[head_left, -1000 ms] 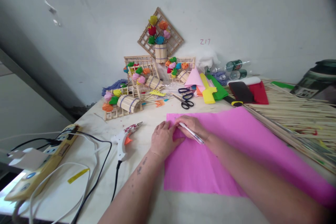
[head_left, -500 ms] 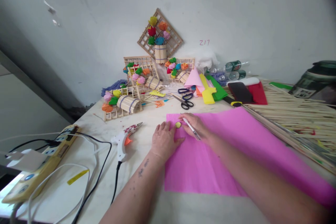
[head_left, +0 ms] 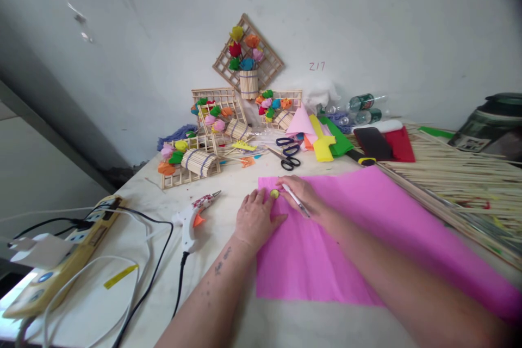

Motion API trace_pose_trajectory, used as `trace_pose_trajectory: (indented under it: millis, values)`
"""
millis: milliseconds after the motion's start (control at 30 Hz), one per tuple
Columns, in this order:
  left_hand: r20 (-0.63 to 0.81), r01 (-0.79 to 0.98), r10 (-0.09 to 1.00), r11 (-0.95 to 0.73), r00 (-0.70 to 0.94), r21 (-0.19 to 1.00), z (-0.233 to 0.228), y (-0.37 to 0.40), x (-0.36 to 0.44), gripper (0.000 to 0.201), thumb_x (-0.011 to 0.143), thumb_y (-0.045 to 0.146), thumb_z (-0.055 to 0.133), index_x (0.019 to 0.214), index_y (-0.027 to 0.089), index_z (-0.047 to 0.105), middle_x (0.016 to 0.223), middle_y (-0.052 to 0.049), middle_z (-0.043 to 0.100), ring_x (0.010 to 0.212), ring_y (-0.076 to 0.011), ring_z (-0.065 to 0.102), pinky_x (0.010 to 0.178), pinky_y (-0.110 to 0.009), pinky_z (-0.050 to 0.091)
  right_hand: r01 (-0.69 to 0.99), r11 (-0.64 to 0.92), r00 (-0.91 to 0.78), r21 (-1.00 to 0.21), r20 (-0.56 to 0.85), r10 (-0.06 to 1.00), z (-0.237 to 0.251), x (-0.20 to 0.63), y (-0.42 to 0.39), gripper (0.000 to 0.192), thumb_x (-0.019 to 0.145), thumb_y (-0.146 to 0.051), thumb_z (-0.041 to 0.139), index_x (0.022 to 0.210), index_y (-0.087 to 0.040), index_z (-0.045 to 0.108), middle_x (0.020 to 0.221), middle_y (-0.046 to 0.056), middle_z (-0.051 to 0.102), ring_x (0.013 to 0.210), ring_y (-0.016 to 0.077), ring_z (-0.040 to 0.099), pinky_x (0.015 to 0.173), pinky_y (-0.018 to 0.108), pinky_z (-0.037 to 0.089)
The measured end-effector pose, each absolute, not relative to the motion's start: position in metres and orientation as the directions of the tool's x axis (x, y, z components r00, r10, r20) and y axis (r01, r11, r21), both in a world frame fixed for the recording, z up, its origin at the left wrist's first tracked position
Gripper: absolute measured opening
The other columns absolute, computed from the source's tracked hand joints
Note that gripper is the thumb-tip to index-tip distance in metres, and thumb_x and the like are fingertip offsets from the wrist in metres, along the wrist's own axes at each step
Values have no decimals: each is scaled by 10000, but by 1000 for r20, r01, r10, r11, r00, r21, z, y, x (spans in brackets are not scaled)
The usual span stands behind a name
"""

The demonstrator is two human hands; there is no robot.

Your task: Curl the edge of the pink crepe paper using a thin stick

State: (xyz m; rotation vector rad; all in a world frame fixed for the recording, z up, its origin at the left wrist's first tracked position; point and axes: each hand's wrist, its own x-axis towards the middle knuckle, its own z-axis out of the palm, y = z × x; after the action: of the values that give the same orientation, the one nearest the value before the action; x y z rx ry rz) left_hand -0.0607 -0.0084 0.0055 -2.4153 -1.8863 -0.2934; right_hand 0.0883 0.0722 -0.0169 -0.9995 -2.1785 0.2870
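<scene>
My left hand [head_left: 253, 219] lies flat across the left edge of a pink crepe-like sheet [head_left: 302, 261], its thumb stretched out to the right. Right by its fingertips is a small round yellow disc [head_left: 274, 194], perhaps a bottle cap. My right hand [head_left: 304, 196] has its fingers closed around a white pen [head_left: 297, 200]. The fingers of this hand are close to the disc on its right side. Where the pen tip meets the sheet is too small to make out.
Left of the sheet lies a glue gun [head_left: 190, 223] with its cord, beside a power strip [head_left: 73, 261]. Scissors [head_left: 287, 155], a yellow paper piece [head_left: 324, 144] and a phone [head_left: 372, 143] lie behind. Thin sticks [head_left: 448, 174] cover the right; flower-decorated lattices [head_left: 191, 160] stand back left.
The yellow disc and my right hand with the pen have shifted very slightly left. My left hand stays almost where it was.
</scene>
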Motion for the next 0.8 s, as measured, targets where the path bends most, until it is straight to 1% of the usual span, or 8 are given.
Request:
trace_pose_trajectory:
  millis: [100,333,500,800]
  values:
    - [180,964,954,-255,240,68,5,-8,-61,535,793,549,407,1244,260,414,1288,-72,429,1196,-250,359,996,-411,270,572,683,-451,-455,521,725,-17,88,72,251,709,-97,476,914,-200,579,853,30,636,825,154,572,737,253,441]
    - [195,963,949,-263,246,65,4,-7,-60,559,790,565,398,1246,242,416,1281,-92,439,1195,-252,367,1004,-431,256,567,666,-429,-486,515,742,-15,88,69,283,681,-75,471,906,-214,570,864,26,635,829,152,580,731,248,453]
    - [216,960,944,-271,251,71,3,-6,-58,592,786,594,368,1239,217,431,1272,-104,453,1193,-250,374,1007,-426,256,560,674,-437,-481,520,734,-13,88,67,281,684,-79,454,910,-198,569,867,30,637,835,147,580,743,243,449]
    - [202,963,948,-263,247,56,5,-7,-56,573,786,566,404,1240,218,423,1270,-107,455,1186,-245,387,1010,-422,252,584,665,-408,-465,540,736,-17,89,67,364,650,-32,424,944,-197,560,906,31,630,862,156,560,734,252,439]
